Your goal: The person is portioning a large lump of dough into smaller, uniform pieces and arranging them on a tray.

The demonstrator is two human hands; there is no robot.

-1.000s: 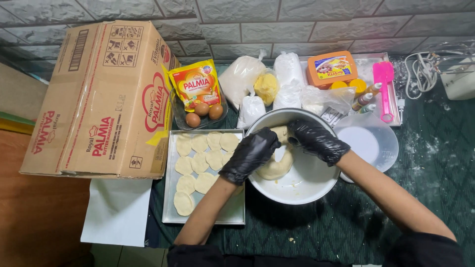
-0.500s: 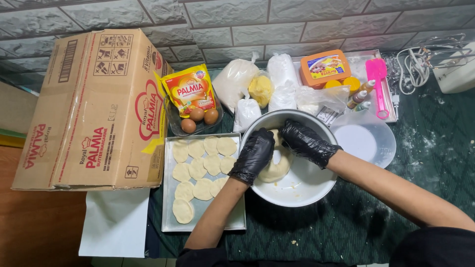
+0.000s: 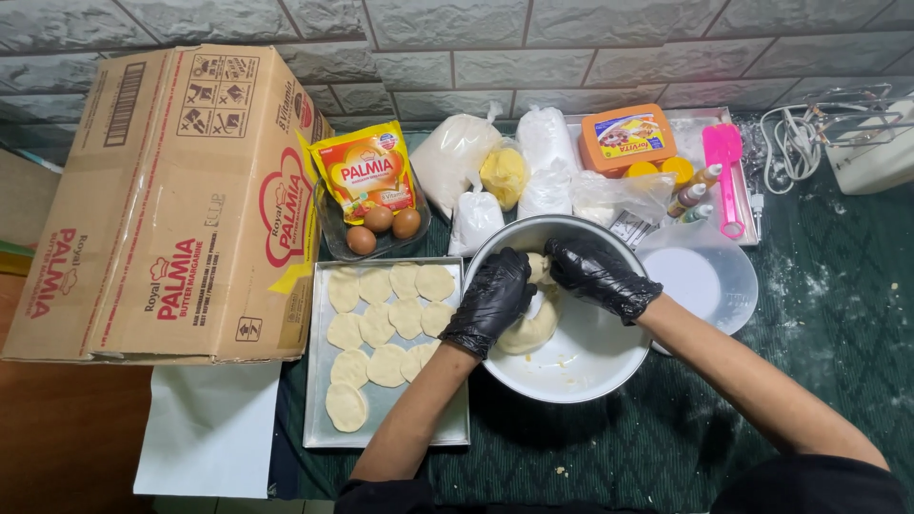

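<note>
The left hand (image 3: 492, 302) and right hand (image 3: 598, 274), both in black gloves, meet over the far side of the metal bowl (image 3: 590, 366). Their fingertips cover the spot where they work, so the exact hold is partly hidden; a small piece of dough (image 3: 540, 266) shows between the two sets of fingers, which are curled narrowly around it. The larger dough mass (image 3: 529, 332) lies in the bowl directly below the left fingers, its upper part concealed by that hand.

Left of the left fingers, just beside the bowl, a rectangular metal tray (image 3: 447, 428) carries rows of flattened dough discs (image 3: 386, 319); its near half is bare, crossed by the left forearm. Beyond the tray, a dark dish (image 3: 335, 228) holds three brown eggs (image 3: 383, 228) with a yellow sachet (image 3: 365, 171) propped behind them. A large cardboard carton (image 3: 171, 205) fills the far left, partly cut off by the frame.

Beyond the fingers stand clear bags of white powder (image 3: 457, 157); their contents cannot be identified. An orange tub (image 3: 628, 136) and a pink spatula (image 3: 725, 171) lie on a tray farther right. A translucent lid (image 3: 709, 281) sits just right of the right fingers, partly behind the bowl. A white mixer (image 3: 871, 143) is cut off at the top right corner.
</note>
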